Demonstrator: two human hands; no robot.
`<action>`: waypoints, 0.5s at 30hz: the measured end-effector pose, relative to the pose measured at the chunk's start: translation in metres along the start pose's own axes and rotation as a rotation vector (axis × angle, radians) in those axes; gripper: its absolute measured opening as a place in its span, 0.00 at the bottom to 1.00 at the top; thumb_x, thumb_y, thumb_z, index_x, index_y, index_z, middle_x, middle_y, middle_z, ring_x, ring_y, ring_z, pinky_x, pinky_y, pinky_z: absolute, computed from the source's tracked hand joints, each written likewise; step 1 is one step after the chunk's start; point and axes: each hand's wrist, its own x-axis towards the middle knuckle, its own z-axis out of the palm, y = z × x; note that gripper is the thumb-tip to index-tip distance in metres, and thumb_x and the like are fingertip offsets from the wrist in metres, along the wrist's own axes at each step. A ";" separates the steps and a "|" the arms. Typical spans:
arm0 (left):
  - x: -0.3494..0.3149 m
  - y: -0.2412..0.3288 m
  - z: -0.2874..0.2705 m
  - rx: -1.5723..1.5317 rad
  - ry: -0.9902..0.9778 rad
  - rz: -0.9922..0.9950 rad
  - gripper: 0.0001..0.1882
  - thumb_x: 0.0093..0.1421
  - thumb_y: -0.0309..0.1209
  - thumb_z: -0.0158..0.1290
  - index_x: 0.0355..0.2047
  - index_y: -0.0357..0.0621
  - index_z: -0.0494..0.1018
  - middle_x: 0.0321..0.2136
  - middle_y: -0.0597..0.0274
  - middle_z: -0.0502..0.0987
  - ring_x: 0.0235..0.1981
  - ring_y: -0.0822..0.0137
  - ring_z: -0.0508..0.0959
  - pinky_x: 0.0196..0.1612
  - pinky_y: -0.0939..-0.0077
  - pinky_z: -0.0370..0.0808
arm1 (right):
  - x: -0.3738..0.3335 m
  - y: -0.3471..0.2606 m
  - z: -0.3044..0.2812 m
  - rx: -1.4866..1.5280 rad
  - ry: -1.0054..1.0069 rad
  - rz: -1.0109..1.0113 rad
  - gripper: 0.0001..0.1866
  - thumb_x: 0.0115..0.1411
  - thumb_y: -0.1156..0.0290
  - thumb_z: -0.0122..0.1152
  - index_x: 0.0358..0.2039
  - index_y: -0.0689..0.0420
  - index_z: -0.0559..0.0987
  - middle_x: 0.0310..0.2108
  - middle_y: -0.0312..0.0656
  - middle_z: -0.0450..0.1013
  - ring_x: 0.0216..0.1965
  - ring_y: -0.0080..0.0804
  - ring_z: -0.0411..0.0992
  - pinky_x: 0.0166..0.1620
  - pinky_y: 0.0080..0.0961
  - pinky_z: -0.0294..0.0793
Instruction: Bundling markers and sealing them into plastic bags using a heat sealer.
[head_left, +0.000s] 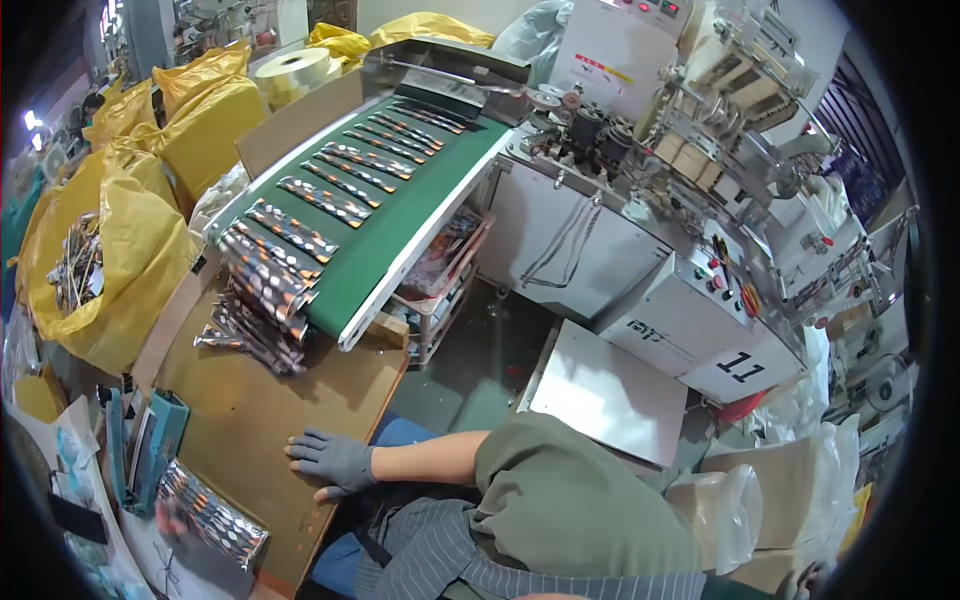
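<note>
My right hand (pixel 335 461), in a grey glove with bare fingertips, lies flat on the brown tabletop (pixel 240 400) near its right edge. The fingers point left, slightly apart, and hold nothing. Further back, a pile of slim patterned packets (pixel 265 280), dark with orange and white spots, spills off the end of a green conveyor belt (pixel 365 265). More such packets lie in spaced rows along the belt. At the near left rests a bundle of similar packets (pixel 215 512), with a blurred reddish patch over it that I cannot make out. My left hand does not show.
A teal sealer-like device (pixel 150 445) stands at the table's left. Yellow sacks (pixel 125 260) crowd the far left. Right of the belt are a shelf rack (pixel 440 275) and a white machine cabinet (pixel 570 240). Bagged cartons (pixel 750 500) stand at the lower right.
</note>
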 end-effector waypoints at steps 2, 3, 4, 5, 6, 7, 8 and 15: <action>0.003 0.011 0.054 -0.381 -0.250 -0.372 0.32 0.64 0.44 0.45 0.58 0.29 0.56 0.54 0.47 0.65 0.53 0.58 0.68 0.59 0.69 0.61 | -0.003 0.002 -0.002 -0.015 -0.020 0.022 0.37 0.50 0.42 0.52 0.47 0.63 0.69 0.55 0.57 0.61 0.59 0.55 0.56 0.60 0.52 0.50; -0.004 -0.008 0.091 -0.067 -0.251 -0.265 0.33 0.63 0.45 0.45 0.57 0.28 0.56 0.55 0.41 0.62 0.56 0.53 0.64 0.60 0.66 0.59 | -0.002 0.002 0.002 -0.008 -0.012 0.010 0.37 0.50 0.42 0.51 0.47 0.63 0.69 0.55 0.57 0.60 0.59 0.55 0.56 0.60 0.52 0.50; -0.011 -0.026 0.125 0.242 -0.251 -0.157 0.34 0.62 0.46 0.46 0.57 0.28 0.57 0.57 0.36 0.59 0.59 0.48 0.60 0.61 0.62 0.57 | 0.000 0.000 0.003 -0.006 -0.037 0.010 0.37 0.51 0.42 0.50 0.48 0.63 0.68 0.55 0.57 0.60 0.59 0.55 0.55 0.60 0.53 0.49; -0.016 -0.025 0.143 0.229 -0.256 -0.151 0.34 0.62 0.46 0.46 0.57 0.28 0.57 0.57 0.36 0.59 0.59 0.48 0.60 0.61 0.62 0.57 | -0.002 0.000 0.002 -0.018 -0.038 0.020 0.37 0.51 0.42 0.50 0.48 0.63 0.68 0.55 0.57 0.60 0.59 0.55 0.55 0.60 0.53 0.49; -0.020 -0.023 0.154 0.391 -0.260 -0.200 0.35 0.62 0.49 0.45 0.56 0.26 0.57 0.57 0.35 0.59 0.60 0.47 0.60 0.61 0.61 0.56 | -0.003 -0.001 0.001 0.000 -0.026 0.020 0.37 0.52 0.42 0.49 0.49 0.63 0.68 0.55 0.58 0.60 0.60 0.55 0.55 0.61 0.53 0.48; -0.024 -0.020 0.165 0.550 -0.264 -0.248 0.37 0.62 0.51 0.44 0.56 0.25 0.57 0.57 0.34 0.59 0.60 0.46 0.59 0.62 0.61 0.55 | -0.005 -0.003 -0.003 0.015 -0.015 0.023 0.37 0.52 0.42 0.49 0.49 0.63 0.68 0.56 0.58 0.60 0.60 0.56 0.55 0.61 0.53 0.48; -0.028 -0.025 0.169 0.600 -0.203 -0.259 0.37 0.62 0.53 0.41 0.56 0.28 0.57 0.58 0.36 0.59 0.59 0.46 0.60 0.61 0.59 0.56 | -0.006 -0.006 -0.007 0.010 -0.067 0.041 0.37 0.52 0.43 0.53 0.51 0.61 0.66 0.58 0.56 0.57 0.62 0.53 0.52 0.62 0.50 0.48; -0.033 -0.029 0.149 0.466 -0.155 -0.131 0.33 0.63 0.50 0.43 0.55 0.32 0.61 0.58 0.41 0.60 0.59 0.47 0.61 0.60 0.61 0.58 | -0.009 -0.012 -0.035 0.028 -0.126 0.072 0.39 0.52 0.42 0.51 0.53 0.62 0.64 0.59 0.56 0.55 0.63 0.54 0.50 0.62 0.52 0.45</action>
